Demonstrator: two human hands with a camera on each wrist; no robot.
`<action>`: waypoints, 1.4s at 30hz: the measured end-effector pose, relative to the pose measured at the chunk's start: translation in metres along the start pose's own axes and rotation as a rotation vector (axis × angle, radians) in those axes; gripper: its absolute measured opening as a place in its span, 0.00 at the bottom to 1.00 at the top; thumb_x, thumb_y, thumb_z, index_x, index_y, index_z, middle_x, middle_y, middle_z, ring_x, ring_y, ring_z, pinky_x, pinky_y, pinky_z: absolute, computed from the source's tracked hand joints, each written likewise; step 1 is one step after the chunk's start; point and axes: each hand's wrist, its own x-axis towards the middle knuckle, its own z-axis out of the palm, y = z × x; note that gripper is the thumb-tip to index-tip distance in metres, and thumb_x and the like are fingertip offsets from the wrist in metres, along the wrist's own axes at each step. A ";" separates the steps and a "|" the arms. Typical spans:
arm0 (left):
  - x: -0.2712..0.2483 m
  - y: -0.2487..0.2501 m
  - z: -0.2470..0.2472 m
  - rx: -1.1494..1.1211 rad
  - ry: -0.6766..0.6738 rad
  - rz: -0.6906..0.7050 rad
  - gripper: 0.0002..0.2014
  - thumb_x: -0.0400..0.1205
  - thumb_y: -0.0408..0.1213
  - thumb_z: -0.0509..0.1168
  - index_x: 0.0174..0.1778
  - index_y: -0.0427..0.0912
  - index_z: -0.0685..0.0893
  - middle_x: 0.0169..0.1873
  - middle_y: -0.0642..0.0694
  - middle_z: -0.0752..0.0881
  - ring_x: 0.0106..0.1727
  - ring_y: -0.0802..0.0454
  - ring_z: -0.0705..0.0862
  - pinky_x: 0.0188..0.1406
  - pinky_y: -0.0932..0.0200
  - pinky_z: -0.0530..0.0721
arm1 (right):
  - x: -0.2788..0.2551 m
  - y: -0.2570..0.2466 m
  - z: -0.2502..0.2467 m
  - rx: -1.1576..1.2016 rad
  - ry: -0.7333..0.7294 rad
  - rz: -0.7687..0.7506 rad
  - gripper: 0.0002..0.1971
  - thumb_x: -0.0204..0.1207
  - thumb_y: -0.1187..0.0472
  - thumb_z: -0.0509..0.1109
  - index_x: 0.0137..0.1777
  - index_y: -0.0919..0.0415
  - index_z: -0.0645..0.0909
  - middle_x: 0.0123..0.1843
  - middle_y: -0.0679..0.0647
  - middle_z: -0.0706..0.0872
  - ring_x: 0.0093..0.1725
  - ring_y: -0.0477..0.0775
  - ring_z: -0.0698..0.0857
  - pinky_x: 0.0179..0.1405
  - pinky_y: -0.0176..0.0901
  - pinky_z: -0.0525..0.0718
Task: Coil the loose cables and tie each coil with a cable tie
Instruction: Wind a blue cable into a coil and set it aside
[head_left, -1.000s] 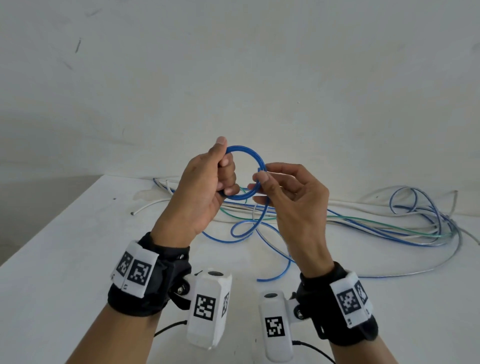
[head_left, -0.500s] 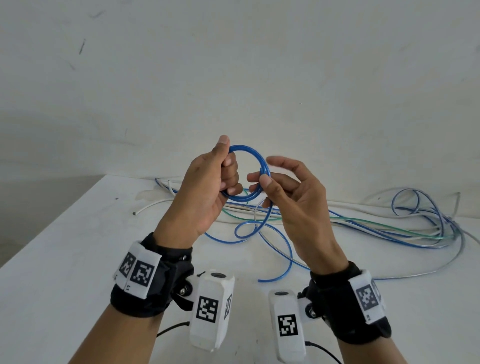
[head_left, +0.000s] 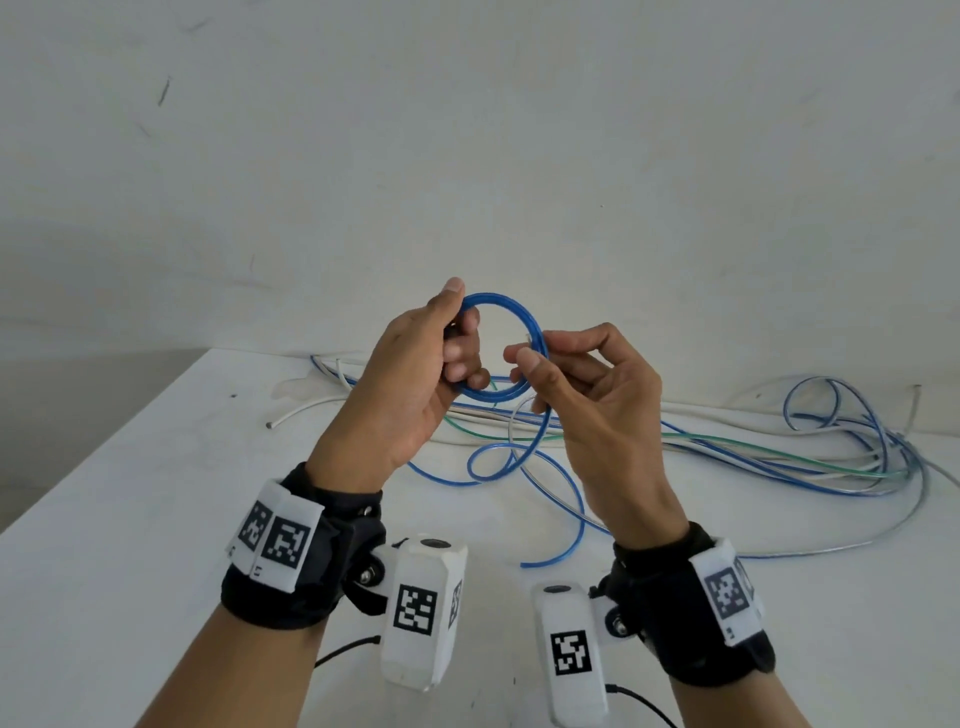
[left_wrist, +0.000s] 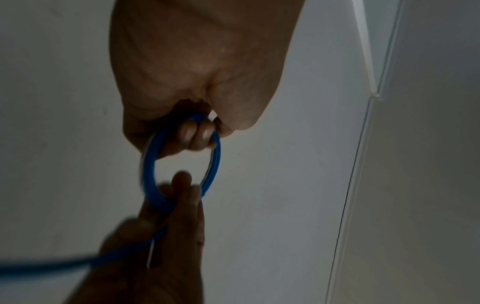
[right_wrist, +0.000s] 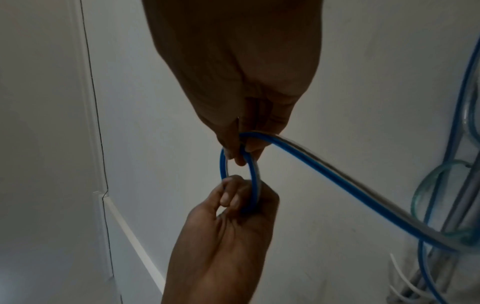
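Both hands (head_left: 415, 374) on blue coil (head_left: 524, 322), loose cables (head_left: 779, 452) behind.

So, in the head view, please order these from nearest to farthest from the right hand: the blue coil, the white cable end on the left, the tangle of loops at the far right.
1. blue coil: pinched by the right hand itself, held up between both hands.
2. tangle of loops: on the table, far right.
3. white cable end: on the table, past the left hand.

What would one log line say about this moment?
step: coiling | left hand: grips blue coil | right hand: pinches coil's other side | tail: trails to table | tie: none visible
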 end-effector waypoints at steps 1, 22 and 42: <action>0.000 -0.001 -0.003 0.088 -0.015 0.021 0.21 0.93 0.45 0.54 0.38 0.40 0.79 0.22 0.49 0.70 0.24 0.54 0.69 0.31 0.58 0.80 | 0.002 -0.001 -0.004 -0.008 -0.004 0.007 0.11 0.72 0.62 0.81 0.47 0.60 0.81 0.46 0.60 0.95 0.44 0.58 0.92 0.38 0.38 0.84; -0.005 0.002 -0.028 0.697 -0.256 0.129 0.03 0.81 0.34 0.74 0.48 0.39 0.92 0.31 0.44 0.91 0.34 0.50 0.90 0.41 0.60 0.90 | 0.009 -0.006 -0.026 -0.386 -0.230 0.048 0.07 0.73 0.66 0.82 0.47 0.63 0.87 0.39 0.55 0.94 0.40 0.54 0.94 0.39 0.41 0.90; -0.005 0.004 -0.034 0.487 -0.231 -0.039 0.12 0.73 0.33 0.77 0.51 0.36 0.92 0.41 0.38 0.94 0.44 0.46 0.94 0.44 0.60 0.91 | 0.014 -0.005 -0.033 -0.116 -0.047 -0.020 0.05 0.75 0.70 0.78 0.50 0.66 0.88 0.43 0.60 0.95 0.40 0.60 0.94 0.44 0.41 0.89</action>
